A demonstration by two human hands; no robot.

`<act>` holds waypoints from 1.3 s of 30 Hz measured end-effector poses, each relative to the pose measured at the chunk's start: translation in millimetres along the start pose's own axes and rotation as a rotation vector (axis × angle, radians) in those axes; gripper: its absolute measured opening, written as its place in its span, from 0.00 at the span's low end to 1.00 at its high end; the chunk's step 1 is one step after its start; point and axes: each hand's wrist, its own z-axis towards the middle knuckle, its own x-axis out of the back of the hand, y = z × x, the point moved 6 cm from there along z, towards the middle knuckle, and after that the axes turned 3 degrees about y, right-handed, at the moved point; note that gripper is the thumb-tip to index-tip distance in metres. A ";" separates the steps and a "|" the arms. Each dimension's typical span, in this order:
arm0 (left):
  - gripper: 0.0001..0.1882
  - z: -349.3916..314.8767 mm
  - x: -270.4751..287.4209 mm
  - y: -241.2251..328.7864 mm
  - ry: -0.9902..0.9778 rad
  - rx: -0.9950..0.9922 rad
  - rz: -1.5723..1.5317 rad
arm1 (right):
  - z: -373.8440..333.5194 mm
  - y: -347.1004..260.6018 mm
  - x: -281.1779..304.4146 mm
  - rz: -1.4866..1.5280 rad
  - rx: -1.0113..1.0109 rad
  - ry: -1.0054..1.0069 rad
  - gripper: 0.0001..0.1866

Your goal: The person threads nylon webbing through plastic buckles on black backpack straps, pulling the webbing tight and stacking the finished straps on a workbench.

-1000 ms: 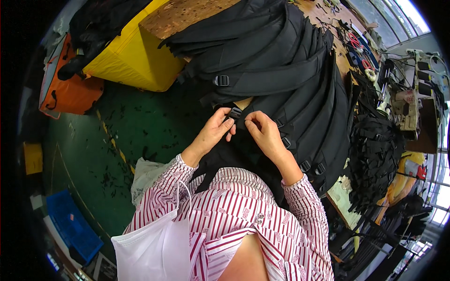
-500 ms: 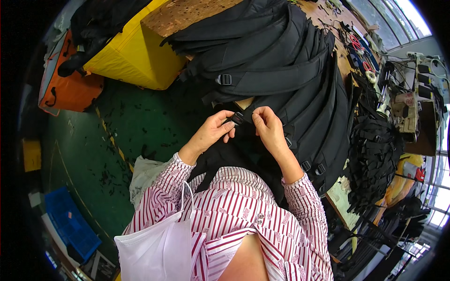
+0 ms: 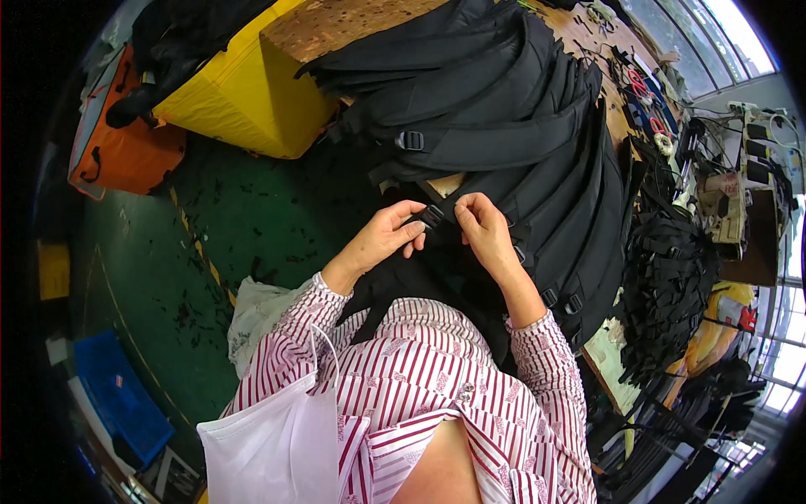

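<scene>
Blk plastic strap buckle (image 3: 431,216) betw. hands, L hand (image 3: 379,240) pinching it thumb-to-index, R hand (image 3: 486,233) just beyond its R side, thumb and index pressed together, item in that pinch unclear, blk padded straps (image 3: 512,151) piled behind.

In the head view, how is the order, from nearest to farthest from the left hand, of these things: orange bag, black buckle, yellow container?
1. Black buckle: at the left hand, by its fingertips.
2. Yellow container: toward the upper left.
3. Orange bag: farther left.
</scene>
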 end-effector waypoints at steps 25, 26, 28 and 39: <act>0.15 4.6 -7.2 -0.9 -0.064 0.000 0.015 | 0.4 -7.0 -2.6 0.137 -0.121 -0.149 0.10; 0.15 4.4 -7.4 -1.7 -0.070 0.008 0.002 | 0.2 -7.1 -2.4 0.120 -0.126 -0.154 0.11; 0.16 4.1 -7.5 -3.4 -0.076 0.016 -0.011 | 1.6 -6.3 -2.2 0.110 -0.112 -0.171 0.11; 0.17 3.9 -7.8 -7.0 -0.121 0.065 -0.033 | 9.9 -15.0 0.1 0.098 -0.087 -0.415 0.10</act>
